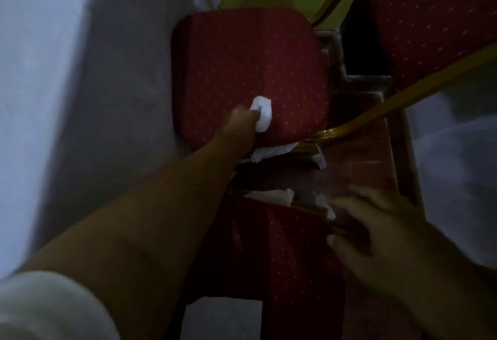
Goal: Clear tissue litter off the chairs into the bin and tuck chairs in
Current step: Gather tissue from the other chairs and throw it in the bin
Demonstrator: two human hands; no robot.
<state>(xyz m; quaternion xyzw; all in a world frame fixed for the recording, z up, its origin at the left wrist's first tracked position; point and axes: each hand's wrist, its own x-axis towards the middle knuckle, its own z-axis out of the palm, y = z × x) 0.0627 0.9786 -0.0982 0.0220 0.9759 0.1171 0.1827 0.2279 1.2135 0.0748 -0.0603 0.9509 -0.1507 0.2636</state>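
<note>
A red dotted chair seat [250, 65] with a gold frame stands in the middle of the head view. My left hand [240, 122] reaches over its near edge and pinches a white crumpled tissue [262, 116] lying on the cushion. More white tissue pieces [271, 152] [274, 195] are stuck between the seat and the red chair back [271, 253] below it. My right hand [376, 229] rests with spread fingers on the top right of that chair back, beside another tissue scrap [324, 205]. No bin is in view.
A second red chair [430, 17] with a gold rail [403, 103] stands at the upper right. White cloth [35, 97] hangs along the left, and more white cloth [457, 173] is at the right. Reddish patterned floor [368, 148] shows between the chairs.
</note>
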